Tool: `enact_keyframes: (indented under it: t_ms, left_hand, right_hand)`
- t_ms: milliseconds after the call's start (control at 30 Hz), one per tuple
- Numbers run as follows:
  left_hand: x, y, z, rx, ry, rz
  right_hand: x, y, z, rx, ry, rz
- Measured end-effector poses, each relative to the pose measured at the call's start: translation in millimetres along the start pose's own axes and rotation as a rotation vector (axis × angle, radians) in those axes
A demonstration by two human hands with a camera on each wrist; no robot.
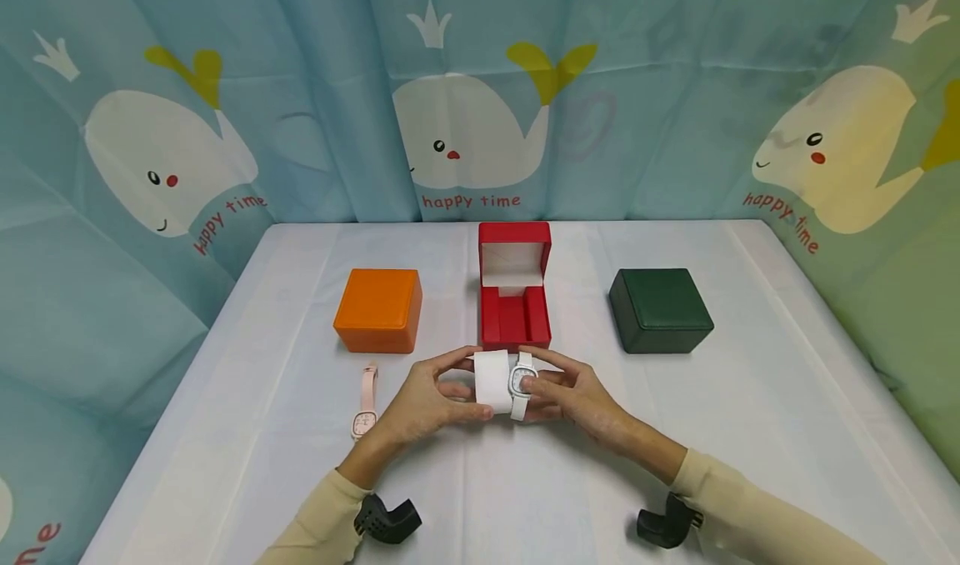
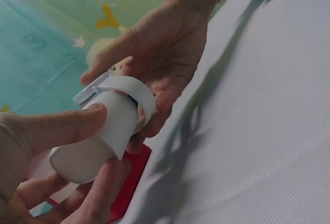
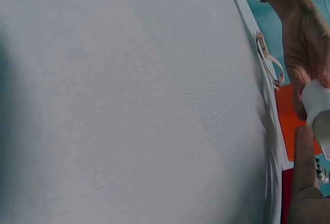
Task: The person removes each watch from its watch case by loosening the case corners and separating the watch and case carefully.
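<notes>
Just in front of the open red watch box (image 1: 514,315), both hands work on a white watch pillow (image 1: 491,382). My left hand (image 1: 420,400) grips the pillow, thumb on the near side and fingers on the far side. A white wristwatch (image 1: 522,379) is at the pillow's right end, and my right hand (image 1: 583,397) pinches it with the thumb at its face. In the left wrist view the looped watch strap (image 2: 131,87) goes round the end of the pillow (image 2: 111,118). A pink wristwatch (image 1: 366,402) lies left of my left hand.
A closed orange box (image 1: 378,309) stands at the back left of the white-covered table (image 1: 300,498), and a closed dark green box (image 1: 662,309) at the back right. The red box's lid stands upright. A whale-print curtain (image 1: 645,157) surrounds the table's back and sides.
</notes>
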State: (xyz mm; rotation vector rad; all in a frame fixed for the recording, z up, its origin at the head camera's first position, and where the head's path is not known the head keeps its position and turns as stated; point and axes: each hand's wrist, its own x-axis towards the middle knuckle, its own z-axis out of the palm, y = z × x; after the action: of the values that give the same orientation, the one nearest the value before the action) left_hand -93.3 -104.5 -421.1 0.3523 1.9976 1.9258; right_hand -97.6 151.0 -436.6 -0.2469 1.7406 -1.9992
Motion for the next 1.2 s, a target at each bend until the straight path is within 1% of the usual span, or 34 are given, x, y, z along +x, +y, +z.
enact_keyframes:
  t_ms: [100, 233, 367, 567, 633, 800, 933, 1200]
  left_hand:
    - [1.3, -0.7, 0.5, 0.007, 0.055, 0.008]
    - [3.0, -0.9, 0.8, 0.000, 0.156, 0.009]
    - [3.3, -0.5, 0.7, -0.023, 0.205, 0.006]
    - [3.5, -0.8, 0.7, -0.036, 0.202, 0.014]
    - [3.5, -1.1, 0.8, -0.036, 0.198, 0.016]
    - [3.4, -1.5, 1.3, -0.032, 0.201, 0.015]
    - [3.9, -2.3, 1.0, -0.028, 0.205, 0.011]
    - [5.4, -3.3, 0.2, -0.014, 0.189, 0.021]
  right_hand:
    - [0.7, -0.6, 0.2, 0.008, -0.008, -0.001]
    - [1.7, -1.7, 0.0, 0.018, -0.003, 0.002]
    - [2.1, -1.5, 0.0, 0.028, -0.011, 0.003]
    - [1.4, -1.0, 0.4, 0.004, -0.011, 0.020]
    - [0.9, -0.5, 0.2, -0.025, -0.006, 0.024]
    - [0.3, 1.7, -0.3, -0.096, -0.003, -0.005]
    - [0.6, 3.9, -0.5, -0.140, -0.031, -0.022]
    - [4.1, 3.0, -3.1, -0.294, -0.087, -0.080]
